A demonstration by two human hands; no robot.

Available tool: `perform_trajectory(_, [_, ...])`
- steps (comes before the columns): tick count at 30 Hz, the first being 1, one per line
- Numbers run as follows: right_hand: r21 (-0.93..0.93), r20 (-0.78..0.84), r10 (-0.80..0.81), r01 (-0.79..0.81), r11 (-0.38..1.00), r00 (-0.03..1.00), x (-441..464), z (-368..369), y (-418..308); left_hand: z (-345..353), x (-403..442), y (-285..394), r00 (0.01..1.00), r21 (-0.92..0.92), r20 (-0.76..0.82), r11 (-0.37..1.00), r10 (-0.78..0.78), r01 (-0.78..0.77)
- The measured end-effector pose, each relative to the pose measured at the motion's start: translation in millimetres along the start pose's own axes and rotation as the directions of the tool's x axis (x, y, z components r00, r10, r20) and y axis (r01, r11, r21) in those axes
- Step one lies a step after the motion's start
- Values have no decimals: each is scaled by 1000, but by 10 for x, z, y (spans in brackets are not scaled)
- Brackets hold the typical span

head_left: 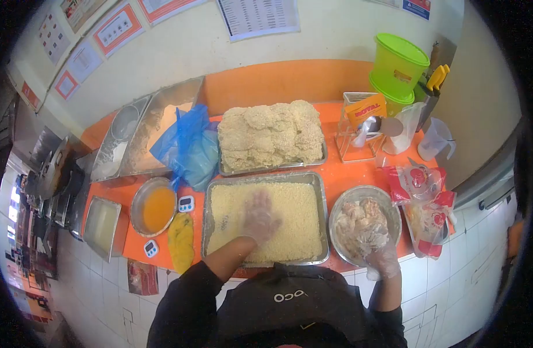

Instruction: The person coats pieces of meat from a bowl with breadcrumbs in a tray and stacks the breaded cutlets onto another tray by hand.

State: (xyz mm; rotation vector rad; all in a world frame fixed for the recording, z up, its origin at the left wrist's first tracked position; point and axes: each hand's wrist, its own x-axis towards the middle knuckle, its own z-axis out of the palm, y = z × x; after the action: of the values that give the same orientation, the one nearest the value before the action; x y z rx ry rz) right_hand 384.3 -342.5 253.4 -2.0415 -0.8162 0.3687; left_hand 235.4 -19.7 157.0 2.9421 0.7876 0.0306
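Note:
My left hand (262, 217), in a clear plastic glove, lies flat with fingers spread on the pale crumbs (298, 223) that fill a rectangular metal tray (324, 220). My right hand (383, 261), also gloved, reaches over the near right rim of a round metal bowl (335, 232). Its fingers are curled against a floured chicken piece (368, 236) there, and the fingertips are partly hidden. More floured pieces (352, 216) lie in the same bowl. Behind the crumb tray, a second tray (272, 171) is heaped with crumb-coated pieces (269, 133).
On the left stand a bowl of orange liquid (159, 203), a rectangular pan (104, 217), flour bins (156, 136), a blue bag (191, 153), two timers (186, 203) and a yellow cloth (181, 238). At right are red-printed packets (420, 185), a jug (434, 139) and green tubs (401, 64).

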Motion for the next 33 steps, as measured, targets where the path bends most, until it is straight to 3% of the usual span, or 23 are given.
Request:
perform_trajectory(2, [1,2,2,-2,1000,1000,-38,-8,192,37,138,42,1000,-58,14,998,28,-27])
perform_trajectory(3, [4,6,9,-9,1000,1000,-53,-9,261,-56,233,61,988,-81,-149,995,41,-53])
perform_trajectory(5, [-167,42,-41,48,985,998,-46,-48,204,-289,405,82,895,-113,-442,987,52,-113])
perform_trajectory(6, [-252,68,-64,79,965,996,-55,-62,180,-194,389,120,946,-35,-321,998,35,-49])
perform_trajectory(8, [-222,27,-41,46,974,999,-94,-63,153,123,325,235,996,134,-81,989,-48,59])
perform_trajectory(11, [-138,-9,-8,7,990,1000,-56,-36,153,382,338,92,951,-54,-302,995,69,-89])
perform_trajectory(12, [-99,-12,5,-6,995,1000,-36,-20,161,145,358,125,966,196,-253,981,54,-4])
perform_trajectory(14, [-292,42,-99,107,950,994,-12,-11,188,-513,421,235,986,651,-168,750,-9,118])
perform_trajectory(15, [-381,81,-137,157,911,987,-31,-7,201,-374,403,86,975,464,-221,881,17,90])
perform_trajectory(17, [-123,33,-15,19,992,999,-89,31,282,209,332,-315,944,20,-329,1000,12,-6])
perform_trajectory(20, [211,-19,91,-84,974,996,-77,71,451,644,492,-471,905,141,-414,976,-93,165])
perform_trajectory(22, [37,-7,-47,47,998,999,-32,68,442,266,477,-332,839,-10,-544,1000,2,-9])
perform_trajectory(23, [-238,73,-185,197,951,980,-33,20,374,158,453,-262,801,-77,-598,991,40,-106])
perform_trajectory(24, [-478,192,-286,344,808,939,-50,-2,334,294,450,-188,833,96,-545,994,102,-59])
perform_trajectory(25, [-182,117,-196,215,960,974,-78,27,382,426,422,-44,864,265,-481,964,150,-20])
perform_trajectory(26, [136,82,-84,72,988,993,-117,57,474,533,384,21,908,277,-398,961,133,-19])
perform_trajectory(27, [250,75,-32,12,968,997,-74,31,477,554,333,117,943,289,-312,957,114,-20])
perform_trajectory(28, [362,68,20,-43,931,997,-29,4,475,292,364,228,972,152,-220,987,79,-46])
perform_trajectory(29, [293,58,32,-47,955,998,-50,22,439,156,341,274,993,12,-102,998,64,-63])
perform_trajectory(30, [224,46,38,-47,973,998,-44,35,426,128,391,222,965,-42,-252,996,66,-79])
perform_trajectory(32, [322,15,56,-58,945,998,-1,93,475,86,515,-3,849,-131,-525,981,56,-146])
perform_trajectory(33, [301,15,69,-71,951,997,-56,105,476,327,542,-208,849,-486,-524,845,-77,-223])
